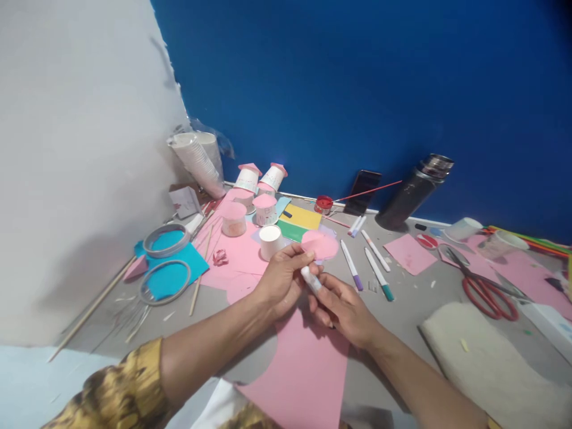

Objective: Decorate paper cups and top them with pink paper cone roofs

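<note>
The pink paper disc (324,245) was pinched between thumb and fingers of the left hand (285,275), above the table. The right hand (342,307) had its fingers curled around a white tube (310,279) just below the disc. An upside-down white cup (270,243) stood near; clear plastic (227,145) wrapped stacked cups (199,159). A red stick (369,192) slanted from a red tub (322,208).

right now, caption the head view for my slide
Left hand holds a pink paper piece, right hand a white tube, above a table with paper cups, markers and scissors.
</note>
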Demonstrator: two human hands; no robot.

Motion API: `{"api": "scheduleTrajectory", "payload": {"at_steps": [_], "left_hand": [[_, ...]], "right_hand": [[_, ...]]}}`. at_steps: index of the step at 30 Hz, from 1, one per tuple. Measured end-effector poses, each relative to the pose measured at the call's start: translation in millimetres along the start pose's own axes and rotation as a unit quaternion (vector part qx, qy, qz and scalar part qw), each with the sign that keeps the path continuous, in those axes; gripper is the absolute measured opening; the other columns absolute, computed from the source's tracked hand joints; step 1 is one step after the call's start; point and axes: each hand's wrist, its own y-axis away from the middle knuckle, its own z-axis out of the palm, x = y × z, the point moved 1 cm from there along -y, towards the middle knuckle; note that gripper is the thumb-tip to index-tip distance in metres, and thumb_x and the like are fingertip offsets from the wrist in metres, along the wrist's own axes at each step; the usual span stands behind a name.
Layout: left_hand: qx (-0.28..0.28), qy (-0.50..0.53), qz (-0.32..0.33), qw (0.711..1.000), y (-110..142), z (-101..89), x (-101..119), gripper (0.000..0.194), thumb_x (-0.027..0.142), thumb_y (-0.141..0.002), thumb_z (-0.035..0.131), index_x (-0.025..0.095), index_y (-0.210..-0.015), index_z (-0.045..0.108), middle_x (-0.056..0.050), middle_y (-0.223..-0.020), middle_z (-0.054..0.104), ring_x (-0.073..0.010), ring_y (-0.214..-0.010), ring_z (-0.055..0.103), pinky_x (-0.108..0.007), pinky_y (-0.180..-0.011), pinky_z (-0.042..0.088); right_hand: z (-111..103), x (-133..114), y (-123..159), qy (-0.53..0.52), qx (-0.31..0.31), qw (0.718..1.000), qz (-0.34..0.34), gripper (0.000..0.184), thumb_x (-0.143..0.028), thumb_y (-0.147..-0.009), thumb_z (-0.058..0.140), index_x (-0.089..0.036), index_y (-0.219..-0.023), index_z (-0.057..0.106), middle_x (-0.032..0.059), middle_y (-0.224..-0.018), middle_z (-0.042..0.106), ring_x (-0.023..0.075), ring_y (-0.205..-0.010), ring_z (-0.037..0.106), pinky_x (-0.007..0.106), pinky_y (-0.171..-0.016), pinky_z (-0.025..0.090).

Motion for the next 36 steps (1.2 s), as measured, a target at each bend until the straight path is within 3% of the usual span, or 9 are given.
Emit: {"api": "scheduleTrajectory", "payload": {"at_steps": [2,6,10,13,18,24,29,36], "left_hand": [[0.002,0.028,-0.028,0.999,1.7,0.8,-0.4,0.038,0.022,-0.065,0.092,0.017,-0.078,0.057,0.004,-0.059,0.058,-0.0105,-0.056,0.060,-0.021,-0.056,0.051],[0.015,0.002,-0.016,1.000,4.5,2.5,-2.7,0.046,0.025,-0.061,0.096,0.018,-0.081,0.055,0.003,-0.062,0.061,-0.0146,-0.061,0.067,-0.021,-0.055,0.053],[-0.011,-0.035,0.010,0.999,6.5,6.9,-5.8,0.045,0.031,-0.066,0.093,0.020,-0.084,0.053,0.005,-0.052,0.058,-0.0104,-0.046,0.055,-0.018,-0.045,0.044],[-0.027,-0.046,0.024,0.998,7.0,12.1,-5.7,0.045,0.034,-0.069,0.092,0.022,-0.085,0.051,0.007,-0.049,0.055,-0.0094,-0.040,0.047,-0.018,-0.040,0.040],[-0.019,0.000,0.038,0.999,6.4,23.4,-4.7,0.048,0.031,-0.067,0.093,0.022,-0.085,0.050,0.009,-0.046,0.050,-0.0120,-0.049,0.056,-0.021,-0.052,0.049],[-0.002,0.075,0.023,0.997,3.3,28.9,-5.9,0.045,0.019,-0.068,0.090,0.020,-0.087,0.049,0.011,-0.056,0.050,-0.0028,-0.041,0.040,-0.015,-0.044,0.032],[-0.024,0.086,0.011,0.996,5.0,29.4,-5.8,0.046,0.020,-0.071,0.089,0.021,-0.086,0.046,0.012,-0.050,0.043,-0.0041,-0.041,0.040,-0.015,-0.044,0.028],[-0.077,0.088,0.002,0.993,7.3,31.6,-5.0,0.049,0.025,-0.068,0.092,0.021,-0.080,0.045,0.010,-0.044,0.046,-0.0047,-0.039,0.039,-0.014,-0.041,0.026]], "right_hand": [[2.1,3.9,-0.6,-0.045,-0.020,0.999,0.014,0.044,-0.060,-0.091,0.073,-0.020,-0.105,0.064,0.0003,-0.083,0.066,0.0067,-0.053,0.046,0.022,-0.051,0.036],[5.6,6.9,-1.0,-0.081,-0.050,0.995,0.019,0.047,-0.060,-0.090,0.074,-0.020,-0.111,0.062,0.0007,-0.082,0.067,0.0060,-0.053,0.045,0.021,-0.051,0.035],[9.3,6.0,-0.4,-0.090,-0.061,0.994,0.010,0.045,-0.058,-0.089,0.077,-0.023,-0.107,0.054,-0.0012,-0.080,0.068,0.0058,-0.051,0.045,0.020,-0.050,0.034],[9.4,6.6,-1.7,-0.075,-0.020,0.997,0.002,0.053,-0.049,-0.077,0.089,-0.024,-0.106,0.053,-0.0013,-0.080,0.070,0.0069,-0.052,0.050,0.019,-0.048,0.035],[3.6,7.0,-4.3,-0.035,0.067,0.997,0.019,0.053,-0.051,-0.066,0.095,-0.017,-0.090,0.062,-0.0025,-0.062,0.065,0.0074,-0.046,0.050,0.020,-0.044,0.034],[-0.2,0.3,2.2,0.006,0.101,0.995,0.001,0.053,-0.063,-0.071,0.087,-0.018,-0.075,0.060,0.0030,-0.060,0.071,0.0069,-0.039,0.046,0.020,-0.041,0.030],[-0.1,-4.5,5.8,0.065,0.098,0.993,-0.034,0.056,-0.071,-0.075,0.079,-0.019,-0.073,0.059,0.0037,-0.057,0.070,0.0088,-0.039,0.047,0.023,-0.041,0.033],[1.0,-4.8,9.0,0.116,0.059,0.990,-0.055,0.060,-0.077,-0.086,0.065,-0.018,-0.074,0.059,0.0070,-0.062,0.073,0.0099,-0.039,0.052,0.023,-0.041,0.033]]}}
